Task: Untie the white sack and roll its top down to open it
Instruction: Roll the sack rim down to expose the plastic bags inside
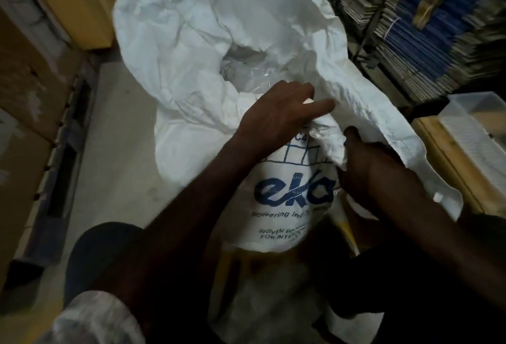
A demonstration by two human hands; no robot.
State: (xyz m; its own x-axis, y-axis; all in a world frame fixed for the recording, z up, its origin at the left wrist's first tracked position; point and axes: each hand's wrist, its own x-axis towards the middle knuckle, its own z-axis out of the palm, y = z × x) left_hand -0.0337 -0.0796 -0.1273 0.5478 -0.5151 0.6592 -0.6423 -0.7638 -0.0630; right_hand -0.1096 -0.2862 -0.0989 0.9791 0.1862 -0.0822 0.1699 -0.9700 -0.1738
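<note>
Deep inside the white sack (208, 42), standing open at centre frame, you glimpse only a murky clear liner; its contents stay unreadable. Your left hand (276, 113) grips the near rim, fingers tucked over the edge. Your right hand (364, 160) clutches bunched fabric at four o'clock, fingers hidden. Cardboard boxes (32, 69) crowd nine o'clock, stacked flat cartons (427, 28) two o'clock; bare floor (117, 130) opens at eight.
</note>
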